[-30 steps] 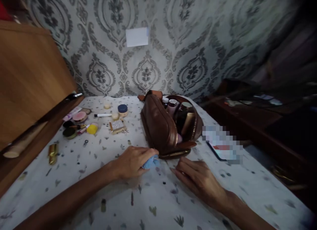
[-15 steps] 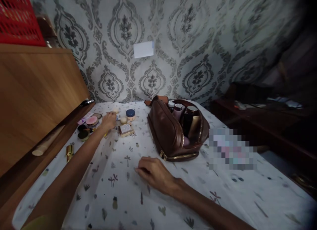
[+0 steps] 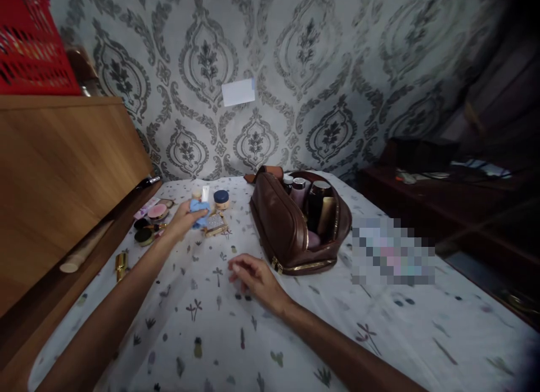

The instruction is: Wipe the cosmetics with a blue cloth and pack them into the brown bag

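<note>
My left hand is closed around a soft, crumpled blue cloth at the far left of the table. A small white tube sticks up just behind the cloth; whether my fingers touch it I cannot tell. To its right are a jar with a dark blue lid and a glittery compact. My right hand hovers low over the tablecloth, fingers loosely bent and apart, holding nothing. Beyond it stands an unzipped brown leather bag with several bottles inside.
Along the left edge lie a pink compact, a dark round compact, a makeup brush and a gold tube. A wooden cabinet bounds that side. A blurred-out item is right of the bag.
The blue cloth now shows in my left hand, which has come slightly nearer and lower. My right hand's fingers have loosened and spread. The camera view has shifted a little.
</note>
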A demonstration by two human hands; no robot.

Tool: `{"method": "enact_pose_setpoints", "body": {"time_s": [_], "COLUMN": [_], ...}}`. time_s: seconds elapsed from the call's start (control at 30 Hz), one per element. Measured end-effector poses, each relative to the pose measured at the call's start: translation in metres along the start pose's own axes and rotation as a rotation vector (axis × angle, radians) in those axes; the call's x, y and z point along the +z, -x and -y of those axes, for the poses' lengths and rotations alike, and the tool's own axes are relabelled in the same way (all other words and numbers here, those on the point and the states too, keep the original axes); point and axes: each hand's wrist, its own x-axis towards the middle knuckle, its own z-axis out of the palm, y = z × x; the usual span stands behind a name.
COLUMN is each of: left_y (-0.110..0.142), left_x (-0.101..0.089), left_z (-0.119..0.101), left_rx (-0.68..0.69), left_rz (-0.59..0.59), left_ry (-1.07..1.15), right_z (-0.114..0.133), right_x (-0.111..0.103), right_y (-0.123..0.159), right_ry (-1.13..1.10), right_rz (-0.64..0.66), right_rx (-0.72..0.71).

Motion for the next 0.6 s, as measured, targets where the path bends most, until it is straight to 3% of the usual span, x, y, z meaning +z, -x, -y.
{"method": "enact_pose_setpoints", "body": {"time_s": [0.07, 0.13, 0.23, 0.4, 0.6], "left_y": [0.031, 0.06, 0.086, 0.091, 0.083], "left_x": [0.018, 0.036, 0.057, 0.068, 0.063], "left_z": [-0.015, -0.029, -0.041, -0.04, -0.028], "left_rx": [-0.097, -0.183, -0.224, -0.141, -0.264], "left_rz": [0.096, 0.222, 0.289, 0.268, 0.024], "left_ry": [0.726, 1.095, 1.179, 1.183, 1.329], "right_z": [0.0, -0.001, -0.003, -0.005, -0.002], "right_x": [0.0, 0.0, 0.0, 0.0, 0.005], "right_y": [-0.001, -0.003, -0.006, -0.008, 0.0], "right_ry": [-0.095, -0.18, -0.237, -0.141, 0.036], "right_rz": [-0.034, -0.016, 0.019, -0.083, -0.082], "right_rx": [-0.034, -0.043, -0.015, 0.033, 0.011]}}
